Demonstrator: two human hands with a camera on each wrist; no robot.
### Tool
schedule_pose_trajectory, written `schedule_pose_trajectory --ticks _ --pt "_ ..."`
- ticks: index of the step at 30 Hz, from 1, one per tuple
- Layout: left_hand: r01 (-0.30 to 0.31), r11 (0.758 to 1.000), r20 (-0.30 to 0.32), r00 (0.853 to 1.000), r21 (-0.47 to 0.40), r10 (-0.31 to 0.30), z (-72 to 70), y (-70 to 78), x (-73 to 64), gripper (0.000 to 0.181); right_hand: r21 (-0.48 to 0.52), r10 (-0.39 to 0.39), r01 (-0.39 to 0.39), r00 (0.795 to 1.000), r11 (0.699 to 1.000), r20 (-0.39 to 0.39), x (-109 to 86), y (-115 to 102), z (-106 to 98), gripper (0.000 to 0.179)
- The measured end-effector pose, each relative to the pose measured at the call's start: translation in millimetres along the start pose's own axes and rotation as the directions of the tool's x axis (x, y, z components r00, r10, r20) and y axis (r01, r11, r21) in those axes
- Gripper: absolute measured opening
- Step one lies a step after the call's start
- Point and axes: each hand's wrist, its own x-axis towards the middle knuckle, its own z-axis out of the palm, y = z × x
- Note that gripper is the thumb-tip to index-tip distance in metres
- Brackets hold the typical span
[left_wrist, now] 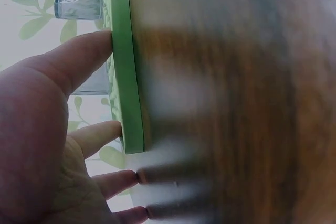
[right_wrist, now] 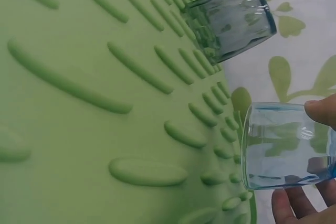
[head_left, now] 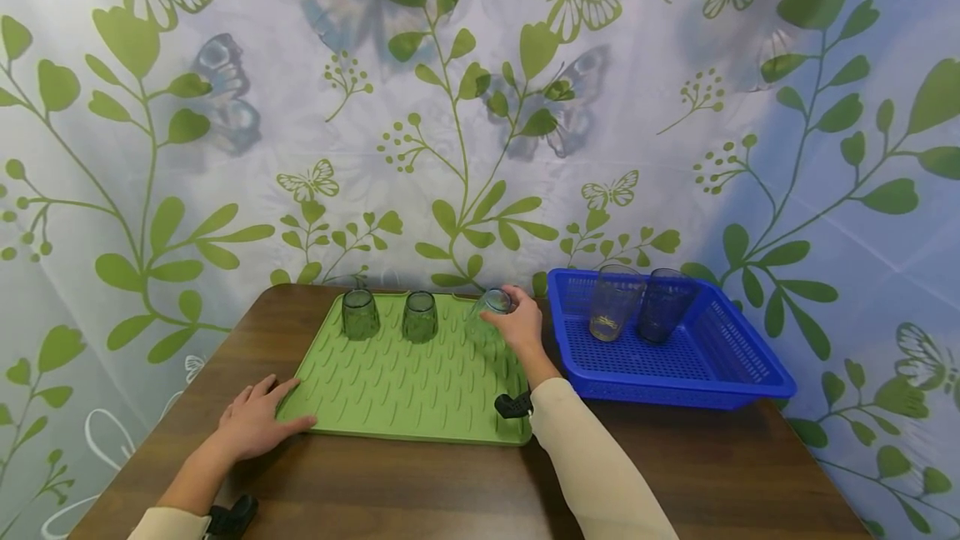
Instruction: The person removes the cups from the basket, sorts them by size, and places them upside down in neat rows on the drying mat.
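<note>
Glass (head_left: 480, 325), clear and upside down, is pinched between the thumb and fingers of the right hand (head_left: 524, 325), with the green mat (head_left: 405, 390) below the grip, though I can't tell if they touch. It looks light and hard, and likely slips and breaks easily, so a soft hold on its sides near the closed end should be best. Left of the grip stands a darker glass (head_left: 419, 319), and farther left the left hand (head_left: 257, 421), fingers spread, touches the mat.

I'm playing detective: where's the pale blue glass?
In the head view, the pale blue glass is in the right hand, near the far right corner of the green mat, left of the blue basket.
</note>
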Motion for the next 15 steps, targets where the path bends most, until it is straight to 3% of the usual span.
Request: schedule_pose_trajectory --ticks 15 --pt "0.003 1.000 -0.002 1.000 0.009 -0.003 0.7 0.0 0.0 0.094 -0.038 -0.020 0.022 0.998 0.999 0.063 2.6 5.6 10.7 0.072"
